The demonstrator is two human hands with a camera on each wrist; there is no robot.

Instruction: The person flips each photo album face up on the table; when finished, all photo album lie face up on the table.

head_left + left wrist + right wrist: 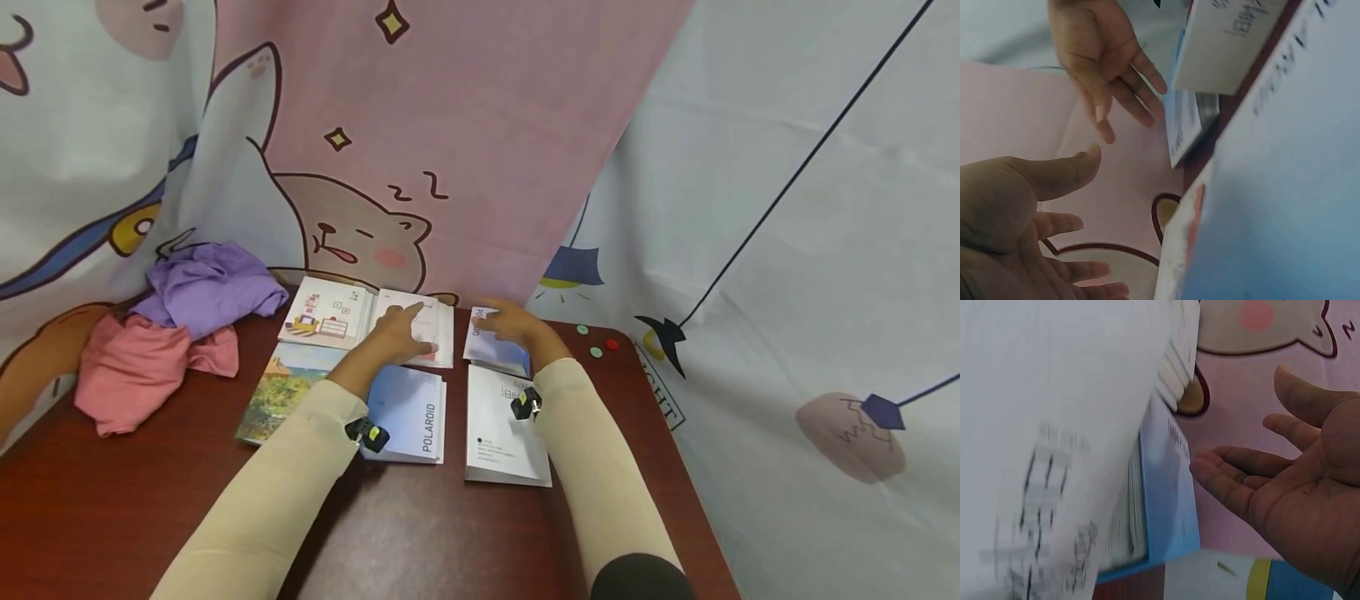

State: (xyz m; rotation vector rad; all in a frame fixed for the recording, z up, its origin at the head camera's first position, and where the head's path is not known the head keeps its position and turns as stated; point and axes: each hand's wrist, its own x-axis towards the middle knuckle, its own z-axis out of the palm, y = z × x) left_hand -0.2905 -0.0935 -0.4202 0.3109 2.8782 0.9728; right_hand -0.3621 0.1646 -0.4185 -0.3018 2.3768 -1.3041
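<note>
My left hand (397,333) is over a white book (444,337) in the back row, fingers spread and nothing in its grasp. My right hand (516,323) hovers at a blue POLAROID book (495,352) to the right, its fingers loosely extended. In the right wrist view the fingertips reach right up to the blue cover (1172,487). Nearer me lie a second blue POLAROID book (405,408) and a white book with black print (506,442). Left of these are a book with a painted landscape cover (281,396) and a white illustrated book (322,310).
Purple cloth (213,287) and pink cloth (135,367) lie crumpled at the left back. Small green and red discs (612,344) sit near the right edge of the brown table (420,533). A printed curtain (480,150) hangs behind the table and along its right side.
</note>
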